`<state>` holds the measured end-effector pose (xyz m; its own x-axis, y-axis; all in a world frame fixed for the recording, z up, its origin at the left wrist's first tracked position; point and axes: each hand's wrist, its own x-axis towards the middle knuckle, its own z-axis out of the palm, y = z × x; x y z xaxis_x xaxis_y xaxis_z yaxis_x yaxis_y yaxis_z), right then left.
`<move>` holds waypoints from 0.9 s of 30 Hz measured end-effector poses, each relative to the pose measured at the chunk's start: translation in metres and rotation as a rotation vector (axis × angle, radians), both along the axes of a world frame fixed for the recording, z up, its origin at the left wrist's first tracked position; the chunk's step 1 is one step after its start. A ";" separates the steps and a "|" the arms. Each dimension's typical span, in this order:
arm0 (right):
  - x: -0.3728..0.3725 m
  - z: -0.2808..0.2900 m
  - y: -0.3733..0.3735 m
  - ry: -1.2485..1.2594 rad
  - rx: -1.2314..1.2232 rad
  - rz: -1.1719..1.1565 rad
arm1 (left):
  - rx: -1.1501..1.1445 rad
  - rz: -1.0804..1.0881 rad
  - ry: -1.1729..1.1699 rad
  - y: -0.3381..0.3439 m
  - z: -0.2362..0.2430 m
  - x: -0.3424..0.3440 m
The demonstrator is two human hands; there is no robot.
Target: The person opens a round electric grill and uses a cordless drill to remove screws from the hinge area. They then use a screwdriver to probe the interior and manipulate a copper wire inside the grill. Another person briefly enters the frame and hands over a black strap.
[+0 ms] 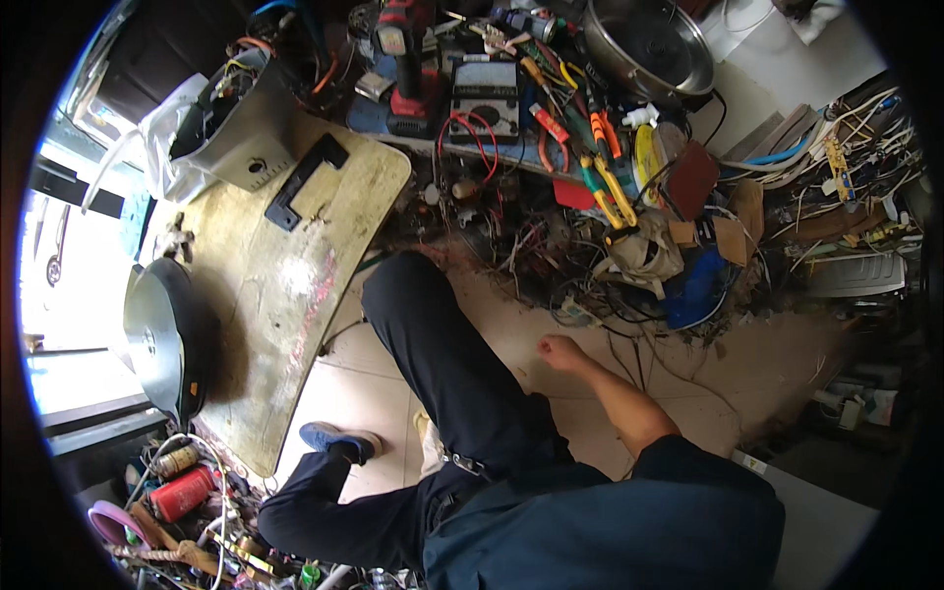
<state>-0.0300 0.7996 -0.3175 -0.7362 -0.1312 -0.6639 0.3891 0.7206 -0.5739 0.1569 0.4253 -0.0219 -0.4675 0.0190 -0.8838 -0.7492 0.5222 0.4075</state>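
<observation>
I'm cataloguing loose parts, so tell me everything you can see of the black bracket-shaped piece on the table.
The black bracket-shaped piece is a flat bar with a short arm at each end, perhaps plastic or painted metal. It lies slantwise on the worn, yellowish table, apart from the grey housing. Only the tabletop appears to touch it.

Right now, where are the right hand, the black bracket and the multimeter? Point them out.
Right hand [560, 352], head view: middle of the hand.
Black bracket [298, 181], head view: middle of its long bar.
Multimeter [486, 102], head view: middle of its front face.
</observation>
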 end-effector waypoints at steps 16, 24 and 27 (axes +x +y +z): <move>0.015 0.021 0.010 -0.017 0.075 -0.089 | 0.032 -0.050 0.086 -0.011 -0.020 -0.027; 0.052 0.100 0.018 -0.185 0.062 0.441 | 0.041 -0.028 0.081 -0.015 -0.021 -0.011; 0.135 0.051 0.061 -0.305 0.209 1.529 | 0.071 -0.044 0.055 -0.020 -0.025 0.007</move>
<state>0.1049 0.8606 -0.2665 0.1620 -0.4876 -0.8579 -0.6760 0.5785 -0.4564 0.1641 0.4049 -0.0472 -0.5129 0.1023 -0.8524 -0.7017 0.5220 0.4849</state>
